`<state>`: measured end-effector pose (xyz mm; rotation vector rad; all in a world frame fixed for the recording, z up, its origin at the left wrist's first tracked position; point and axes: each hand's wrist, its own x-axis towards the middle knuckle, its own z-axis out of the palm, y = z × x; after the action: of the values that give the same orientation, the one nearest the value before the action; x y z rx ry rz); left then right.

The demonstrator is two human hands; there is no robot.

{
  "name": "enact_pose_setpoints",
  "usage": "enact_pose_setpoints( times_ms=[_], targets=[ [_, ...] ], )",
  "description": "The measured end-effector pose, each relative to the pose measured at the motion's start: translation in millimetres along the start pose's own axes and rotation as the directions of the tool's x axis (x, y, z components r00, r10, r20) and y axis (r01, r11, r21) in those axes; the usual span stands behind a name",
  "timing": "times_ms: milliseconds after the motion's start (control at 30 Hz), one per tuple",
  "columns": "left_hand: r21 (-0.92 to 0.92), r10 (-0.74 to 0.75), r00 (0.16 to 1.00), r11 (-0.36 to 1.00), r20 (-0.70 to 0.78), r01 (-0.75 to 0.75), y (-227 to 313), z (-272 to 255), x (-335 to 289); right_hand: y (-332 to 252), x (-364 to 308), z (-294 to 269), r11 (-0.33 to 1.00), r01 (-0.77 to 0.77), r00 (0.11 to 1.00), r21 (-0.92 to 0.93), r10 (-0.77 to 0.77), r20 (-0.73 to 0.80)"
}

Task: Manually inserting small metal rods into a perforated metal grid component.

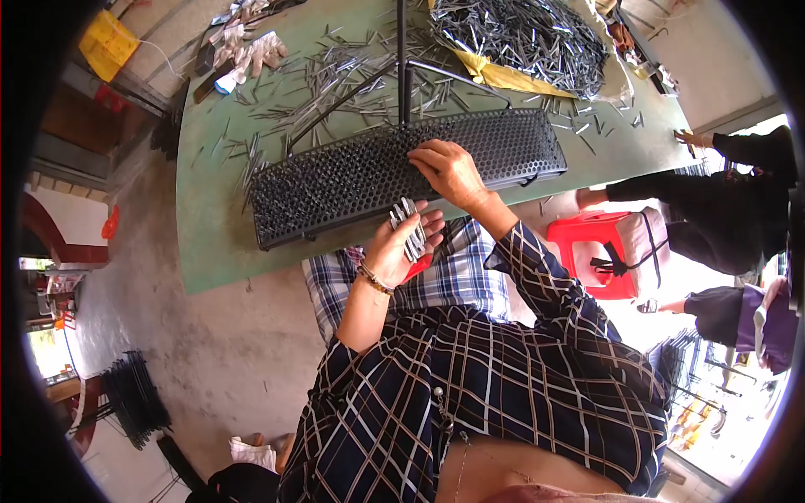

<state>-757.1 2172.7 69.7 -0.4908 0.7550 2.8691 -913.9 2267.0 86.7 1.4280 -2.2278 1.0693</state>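
A long black rack with rows of round holes lies across the near edge of the green table. Its left part looks filled with many thin upright pieces; toward the right the holes show more plainly. My left hand is palm up just in front of the rack, closed around a bundle of short silvery metal sticks. Over the middle of the rack, my right hand has its fingertips pinched together against the holes. Whatever is between those fingertips is too small to make out.
Loose metal sticks are strewn over the green table behind the rack. A yellow-edged sack heaped with more stands at the far right. Work gloves lie at the far left. A red stool and other people are on the right.
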Motion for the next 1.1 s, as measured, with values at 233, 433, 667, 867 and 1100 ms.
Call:
enact_pose_setpoints(
  times_ms=[233, 433, 667, 867, 1100],
  targets=[
    [0.053, 0.065, 0.998, 0.997, -0.010, -0.065, 4.3, 3.8, -1.9, -18.1, 0.2, -14.6, 0.945, -0.224, 0.974, 0.240, 0.206, 0.099],
    [0.108, 0.109, 0.994, 0.988, 0.001, -0.109, 0.0, 4.1, -2.4, -35.5, -14.4, -26.1, 0.732, -0.541, 0.810, 0.413, 0.321, 0.491],
    [0.143, 0.122, 0.992, 0.982, 0.017, -0.123, -1.8, 5.8, 0.8, -30.3, -21.4, -33.9, 0.508, -0.719, 0.692, 0.473, 0.459, 0.558],
    [0.079, 0.074, 0.997, 0.994, -0.015, -0.072, -4.7, -1.9, 6.4, -22.6, 1.2, -40.2, 0.717, -0.532, 0.827, 0.450, 0.555, 0.092],
    [-0.005, -0.014, 0.999, 1.000, -0.040, 0.014, -3.8, -4.5, 7.5, 2.7, 5.8, -12.4, 0.924, -0.310, 0.930, 0.225, 0.344, -0.130]
  ],
)
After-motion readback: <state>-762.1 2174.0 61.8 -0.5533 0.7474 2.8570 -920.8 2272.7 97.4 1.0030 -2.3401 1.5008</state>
